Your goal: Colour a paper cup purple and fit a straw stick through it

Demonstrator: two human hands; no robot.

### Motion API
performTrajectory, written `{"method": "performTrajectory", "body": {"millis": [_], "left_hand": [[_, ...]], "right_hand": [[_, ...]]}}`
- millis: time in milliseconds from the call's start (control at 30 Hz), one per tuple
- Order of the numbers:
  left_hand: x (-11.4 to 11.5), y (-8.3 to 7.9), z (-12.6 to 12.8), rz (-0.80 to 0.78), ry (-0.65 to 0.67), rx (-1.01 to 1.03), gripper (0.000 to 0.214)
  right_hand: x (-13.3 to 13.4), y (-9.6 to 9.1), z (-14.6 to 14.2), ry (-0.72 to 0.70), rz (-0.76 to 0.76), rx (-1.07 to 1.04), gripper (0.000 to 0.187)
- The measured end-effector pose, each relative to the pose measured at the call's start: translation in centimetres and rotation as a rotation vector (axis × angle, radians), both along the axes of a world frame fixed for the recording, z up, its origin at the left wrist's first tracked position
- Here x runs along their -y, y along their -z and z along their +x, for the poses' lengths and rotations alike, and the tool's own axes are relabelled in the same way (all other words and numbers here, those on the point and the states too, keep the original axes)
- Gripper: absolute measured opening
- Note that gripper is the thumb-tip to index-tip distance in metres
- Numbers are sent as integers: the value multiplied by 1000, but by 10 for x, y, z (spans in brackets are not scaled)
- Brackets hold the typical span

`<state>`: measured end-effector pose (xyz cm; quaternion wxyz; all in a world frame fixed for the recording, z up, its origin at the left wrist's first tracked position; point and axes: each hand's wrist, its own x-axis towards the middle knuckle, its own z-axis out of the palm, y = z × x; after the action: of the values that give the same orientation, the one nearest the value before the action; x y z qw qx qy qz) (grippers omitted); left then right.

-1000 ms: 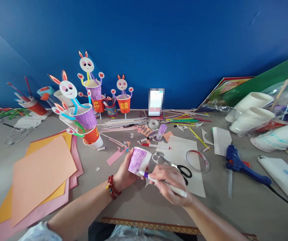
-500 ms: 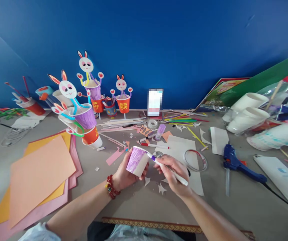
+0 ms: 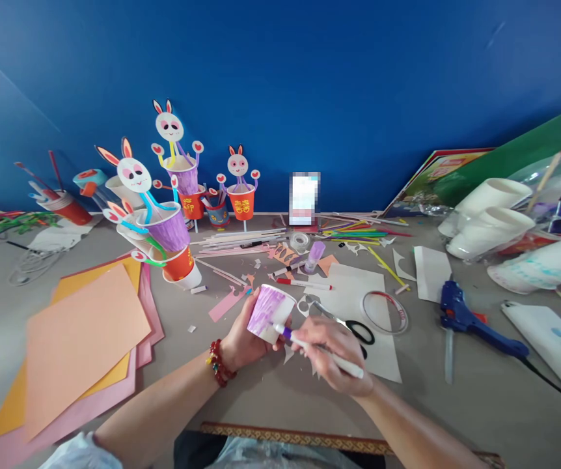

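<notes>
A white paper cup (image 3: 271, 311), partly coloured in purple strokes, lies tilted in my left hand (image 3: 242, 339), whose fingers wrap around it from the left and below. My right hand (image 3: 334, 348) grips a purple marker (image 3: 327, 355) with a white barrel. Its tip touches the cup's lower side, where purple meets white. Just behind my right hand, scissors (image 3: 358, 331) with black handles rest on white paper, partly hidden. A red marker (image 3: 304, 284) lies beyond the cup.
Rabbit figures on cups (image 3: 168, 228) stand at the back left, above stacked coloured paper (image 3: 85, 339). To the right are a tape roll (image 3: 384, 312), a blue glue gun (image 3: 476, 329) and white paper cups (image 3: 492, 228). Paper scraps and thin sticks (image 3: 241, 241) lie beyond my hands.
My right hand has brought the marker tip down from near the cup's rim to its lower side. More of the scissors shows now. My left hand still holds the cup.
</notes>
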<state>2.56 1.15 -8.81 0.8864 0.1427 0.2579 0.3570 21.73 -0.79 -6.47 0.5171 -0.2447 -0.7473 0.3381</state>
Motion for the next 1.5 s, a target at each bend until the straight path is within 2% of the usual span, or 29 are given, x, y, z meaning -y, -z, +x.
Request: {"method": "performTrajectory", "body": {"millis": [100, 267, 400, 533, 700, 833, 1067, 1133, 1267, 1333, 1467, 1500], "left_hand": [[0, 0, 0, -19, -12, -6, 65], [0, 2, 0, -5, 6, -23, 67], [0, 1, 1, -18, -32, -55, 64], [-1, 3, 2, -18, -17, -43, 64], [-1, 3, 3, -8, -44, -77, 61], [-1, 3, 3, 12, -55, -72, 61], [-1, 3, 4, 24, -83, -117, 61], [-1, 2, 3, 21, -73, -122, 61], [-1, 0, 1, -20, -21, -82, 64], [-1, 1, 0, -33, -13, -60, 65], [-1, 3, 0, 18, -11, -48, 68], [-1, 4, 0, 30, -4, -42, 69]], "right_hand": [[-1, -1, 1, 155, -35, -2, 25], [2, -5, -3, -38, 40, 37, 27], [2, -7, -3, 65, 7, 12, 27], [3, -7, -4, -49, 26, 45, 27], [4, -7, -4, 20, 6, 16, 25], [5, -8, -5, -45, 41, 16, 27], [5, -7, -6, -57, 27, 22, 30], [3, -5, -2, -27, 13, 13, 28], [-2, 1, 6, 148, -49, 4, 26], [-2, 1, 6, 181, -51, 5, 26], [0, -1, 2, -17, 28, 17, 29], [-1, -1, 2, -28, 37, 17, 30]]}}
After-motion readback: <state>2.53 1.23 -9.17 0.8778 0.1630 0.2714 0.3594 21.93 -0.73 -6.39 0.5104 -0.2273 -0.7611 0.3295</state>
